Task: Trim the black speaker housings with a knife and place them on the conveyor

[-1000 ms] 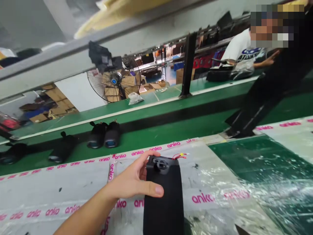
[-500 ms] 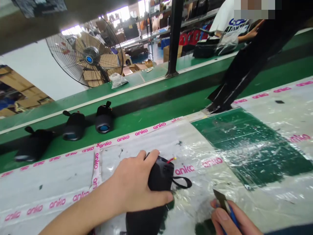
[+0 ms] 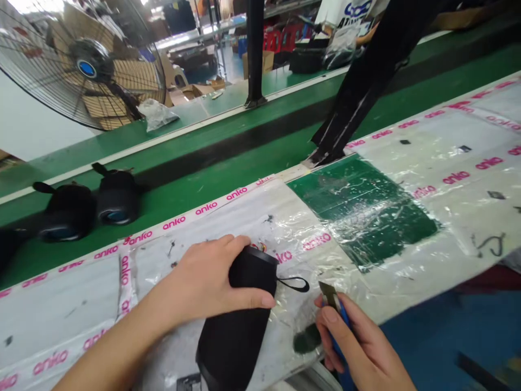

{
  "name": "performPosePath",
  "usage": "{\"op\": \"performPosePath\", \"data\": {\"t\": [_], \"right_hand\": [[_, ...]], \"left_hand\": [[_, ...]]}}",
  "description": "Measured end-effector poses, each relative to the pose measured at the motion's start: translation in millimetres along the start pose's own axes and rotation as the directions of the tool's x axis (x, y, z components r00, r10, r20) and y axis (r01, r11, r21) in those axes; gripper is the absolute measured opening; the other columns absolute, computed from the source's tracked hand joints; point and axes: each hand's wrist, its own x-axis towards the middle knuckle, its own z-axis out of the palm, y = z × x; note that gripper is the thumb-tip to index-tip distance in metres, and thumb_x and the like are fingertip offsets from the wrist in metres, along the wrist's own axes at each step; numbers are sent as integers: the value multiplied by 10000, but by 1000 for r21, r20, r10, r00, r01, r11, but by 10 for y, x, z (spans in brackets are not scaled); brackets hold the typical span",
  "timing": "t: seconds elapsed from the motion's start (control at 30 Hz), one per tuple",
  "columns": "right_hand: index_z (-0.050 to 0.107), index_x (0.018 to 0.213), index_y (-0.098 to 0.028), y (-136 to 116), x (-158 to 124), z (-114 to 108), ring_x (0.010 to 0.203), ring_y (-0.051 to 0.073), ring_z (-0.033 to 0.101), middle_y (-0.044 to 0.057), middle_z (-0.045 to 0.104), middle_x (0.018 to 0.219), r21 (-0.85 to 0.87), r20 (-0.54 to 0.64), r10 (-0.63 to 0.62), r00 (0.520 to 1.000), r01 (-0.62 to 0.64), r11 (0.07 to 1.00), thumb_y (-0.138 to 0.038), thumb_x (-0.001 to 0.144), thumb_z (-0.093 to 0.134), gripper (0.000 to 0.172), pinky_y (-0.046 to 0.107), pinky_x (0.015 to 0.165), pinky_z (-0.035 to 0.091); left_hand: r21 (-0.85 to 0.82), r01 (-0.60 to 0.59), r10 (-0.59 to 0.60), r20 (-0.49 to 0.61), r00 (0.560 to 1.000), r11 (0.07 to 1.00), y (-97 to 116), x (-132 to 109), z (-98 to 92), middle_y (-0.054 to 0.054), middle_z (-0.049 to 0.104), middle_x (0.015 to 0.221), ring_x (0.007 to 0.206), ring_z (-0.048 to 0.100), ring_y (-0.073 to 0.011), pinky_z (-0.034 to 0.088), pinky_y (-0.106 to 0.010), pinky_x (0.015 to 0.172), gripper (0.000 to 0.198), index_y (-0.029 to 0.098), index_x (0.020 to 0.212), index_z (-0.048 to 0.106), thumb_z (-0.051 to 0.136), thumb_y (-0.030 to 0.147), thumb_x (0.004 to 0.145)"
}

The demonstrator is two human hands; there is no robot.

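while the left hand [image 3: 207, 285] grips the upper part of a black cylindrical device [image 3: 240, 331] on the plastic-covered surface [image 3: 220, 222], the right hand [image 3: 362, 347] has its fingers [image 3: 340, 328] closed around a blue-handled knife [image 3: 344, 317], blade [image 3: 328, 292] exposed near the device's strap loop [image 3: 306, 284].
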Motion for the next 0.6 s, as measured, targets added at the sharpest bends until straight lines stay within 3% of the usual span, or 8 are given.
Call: {"op": "performPosePath", "data": {"t": [0.07, 0.13, 0.23, 0.33, 0.5, 0.57, 0.6], "right_hand": [[533, 825, -233, -33, -5, -1, 540, 123, 423, -47, 485, 625, 11, 0, -22, 1000, 22, 1000, -735, 967, 625, 529, 263, 534, 421], [569, 901, -229, -41, -7, -17, 535, 126, 435, -53, 487, 627, 23, -9, -31, 999, 31, 999, -725, 977, 616, 504, 266, 537, 425], [586, 1002, -220, -34, -11, -24, 535, 126, 437, -56, 498, 650, 33, -20, -39, 999, 40, 999, -711, 995, 597, 491, 268, 537, 432], [578, 1026, -220, -29, -24, -1, 556, 126, 448, -51, 513, 682, 20, -22, -41, 999, 42, 999, -697, 1017, 572, 478, 267, 550, 437], [597, 984, -231, -86, -112, -41, 597, 140, 438, -47, 473, 673, -90, -9, -71, 997, 69, 994, -665, 1040, 563, 439, 268, 556, 400], [613, 1092, -255, -152, -151, -100, 634, 147, 517, -41, 555, 716, -269, -6, -171, 985, 163, 949, -590, 1084, 533, 344, 265, 581, 422], [602, 1177, -273, -191, -161, -129, 663, 146, 577, -39, 619, 769, -401, 34, -271, 962, 261, 878, -534, 1115, 494, 289, 260, 600, 445]], "left_hand": [[-272, -125, 127, -10, 992, 954, -147, 86, 96, -74, 637, 1214, 1138, 627, -344, 480, -538, 1078, 706, 300, 1294, 659, 832, 718, 753], [-478, -205, 198, -64, 978, 854, -265, 155, 257, -63, 556, 1269, 1226, 560, -318, 430, -500, 1147, 694, 304, 1243, 629, 905, 638, 701], [-605, -212, 228, -51, 972, 768, -322, 171, 495, -68, 557, 1299, 1188, 570, -305, 484, -469, 1064, 775, 289, 1236, 524, 908, 660, 674], [-611, -147, 240, 73, 968, 778, -254, 104, 575, -66, 611, 1209, 1022, 593, -268, 528, -411, 880, 754, 269, 1205, 495, 897, 632, 680], [-411, -116, 199, 165, 966, 904, -84, 35, 404, -82, 570, 1102, 955, 556, -276, 506, -449, 823, 617, 234, 1034, 470, 814, 593, 668], [-349, -152, 225, 181, 957, 925, -50, 36, 332, -78, 555, 1057, 922, 552, -276, 503, -458, 805, 562, 232, 969, 458, 794, 560, 660], [-319, -171, 240, 190, 952, 932, -41, 38, 307, -72, 547, 1036, 910, 548, -276, 500, -457, 794, 545, 233, 938, 451, 795, 544, 651]]}}
